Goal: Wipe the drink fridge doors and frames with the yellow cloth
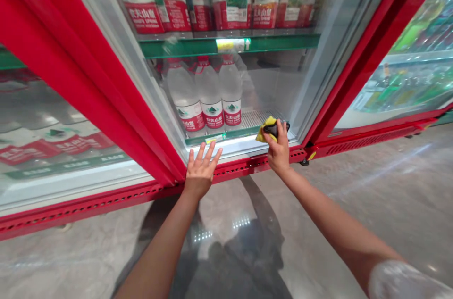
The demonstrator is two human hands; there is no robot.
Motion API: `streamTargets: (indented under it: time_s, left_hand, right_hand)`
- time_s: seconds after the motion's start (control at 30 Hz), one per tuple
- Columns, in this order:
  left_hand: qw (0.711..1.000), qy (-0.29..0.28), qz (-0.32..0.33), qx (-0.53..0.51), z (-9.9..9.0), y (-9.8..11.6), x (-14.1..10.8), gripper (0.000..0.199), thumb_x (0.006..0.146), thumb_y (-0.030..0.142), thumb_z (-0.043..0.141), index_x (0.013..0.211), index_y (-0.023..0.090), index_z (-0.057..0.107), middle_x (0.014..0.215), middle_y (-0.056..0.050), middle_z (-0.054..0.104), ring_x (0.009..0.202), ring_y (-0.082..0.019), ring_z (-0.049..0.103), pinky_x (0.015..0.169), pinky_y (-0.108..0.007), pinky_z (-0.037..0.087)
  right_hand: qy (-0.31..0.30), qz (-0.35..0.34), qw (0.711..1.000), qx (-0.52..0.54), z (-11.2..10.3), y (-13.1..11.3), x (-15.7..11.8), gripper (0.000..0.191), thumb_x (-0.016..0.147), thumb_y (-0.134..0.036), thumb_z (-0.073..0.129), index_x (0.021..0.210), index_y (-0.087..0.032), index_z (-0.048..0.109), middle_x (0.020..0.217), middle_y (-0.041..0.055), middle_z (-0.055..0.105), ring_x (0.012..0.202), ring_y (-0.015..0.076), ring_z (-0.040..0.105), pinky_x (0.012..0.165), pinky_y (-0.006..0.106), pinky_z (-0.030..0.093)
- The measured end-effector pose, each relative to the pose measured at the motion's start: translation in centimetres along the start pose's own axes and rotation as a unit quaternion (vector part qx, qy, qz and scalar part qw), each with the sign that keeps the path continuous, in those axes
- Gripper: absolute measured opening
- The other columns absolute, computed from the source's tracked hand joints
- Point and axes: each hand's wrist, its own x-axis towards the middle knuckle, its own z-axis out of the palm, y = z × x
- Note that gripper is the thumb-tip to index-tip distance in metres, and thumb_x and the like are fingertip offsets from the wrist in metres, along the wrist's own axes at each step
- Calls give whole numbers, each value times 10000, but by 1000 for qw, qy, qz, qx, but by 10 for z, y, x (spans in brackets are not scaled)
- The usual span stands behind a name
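The right hand (pixel 278 150) grips a yellow cloth (pixel 262 133) with a dark object against the low part of the glass door (pixel 269 82). The left hand (pixel 200 171), fingers spread, presses the red frame (pixel 244 166). Wiping seems in progress; next needs steady strokes.

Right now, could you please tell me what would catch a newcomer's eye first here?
The red frame of the glass-door cooler stands out first, slanting across the left. Behind the glass, three large water bottles with red labels stand on the bottom shelf. Low in the middle, the right hand presses a yellow cloth to the glass, while the left hand lies spread open at the door's lower edge.
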Motion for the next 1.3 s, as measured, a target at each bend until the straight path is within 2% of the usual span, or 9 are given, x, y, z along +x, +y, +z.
streamTargets:
  time_s: [0.13, 0.3, 0.5, 0.63, 0.8, 0.9, 1.03, 1.17, 1.3]
  left_hand:
    - [999, -24, -32, -19, 13, 1, -6, 847, 883, 60, 542, 1620, 310, 207, 1692, -35, 88, 1576, -273, -37, 1288, -603, 3]
    - [999, 3, -39, -25, 27, 12, -5, 804, 903, 83, 537, 1624, 249, 220, 1696, -76, 118, 1577, -273, -69, 1284, -611, 23]
    - [997, 10, -60, -50, 32, 17, -8, 787, 924, 67, 487, 1627, 280, 205, 1685, -81, 217, 1592, -270, 43, 1263, -643, -49]
    - [996, 21, -74, -47, 31, 15, -14, 776, 949, 93, 477, 1634, 273, 160, 1673, -104, 236, 1589, -260, 103, 1257, -620, -103]
    - [996, 20, -76, -40, 24, 4, -26, 794, 943, 74, 456, 1638, 255, 117, 1669, -110, 235, 1585, -237, 124, 1261, -577, -135]
    - [996, 18, -76, -31, 16, -4, -31, 775, 946, 57, 416, 1638, 237, 115, 1671, -91, 232, 1588, -196, 70, 1258, -538, -165]
    - [996, 12, -86, -34, 8, -10, -35, 797, 933, 56, 426, 1638, 249, 109, 1678, -80, 196, 1588, -193, 23, 1248, -568, -168]
    - [995, 6, -88, -37, 3, -13, -39, 778, 946, 74, 417, 1638, 209, 91, 1669, -95, 216, 1586, -183, 5, 1241, -565, -182]
    - [995, -3, -91, -33, -2, -20, -45, 764, 942, 63, 412, 1635, 228, 139, 1662, -91, 233, 1587, -189, 47, 1246, -562, -174]
  right_hand:
    - [-56, -58, 997, -19, 15, -33, 12, 612, 881, -8, 547, 1375, -360, 627, 1724, -36, 134, 1593, 319, -10, 1246, 645, 247]
    - [-244, -230, 941, -35, -10, -19, 23, 362, 949, -158, 639, 1200, -405, 726, 1574, -70, 490, 1554, 236, 280, 1260, 559, 308]
    - [-124, -162, 978, -50, -5, -53, 73, 388, 974, -124, 545, 1206, -366, 739, 1656, -67, 352, 1596, 273, 96, 1290, 598, 184]
    - [-107, -100, 988, -48, 31, -83, 40, 424, 941, -99, 583, 1228, -378, 723, 1682, -58, 296, 1599, 297, 29, 1278, 629, 176]
    - [-169, -141, 974, -61, 22, -60, -9, 464, 925, -69, 581, 1223, -401, 705, 1654, -61, 363, 1589, 258, 152, 1248, 616, 280]
    - [-69, -87, 992, -51, 23, -61, 3, 527, 908, -25, 517, 1272, -366, 686, 1710, -45, 218, 1594, 305, 98, 1236, 649, 275]
    - [-10, -43, 999, -13, 56, -105, 24, 625, 887, -8, 508, 1398, -354, 606, 1731, -18, 101, 1591, 350, -5, 1229, 680, 242]
    - [-152, -135, 979, -10, 64, -114, 16, 449, 937, -114, 602, 1294, -372, 685, 1660, -24, 349, 1591, 290, 122, 1262, 615, 240]
    - [-304, -295, 906, -11, 24, -72, 21, 283, 952, -185, 655, 1140, -370, 758, 1515, -69, 560, 1471, 192, 444, 1270, 456, 315]
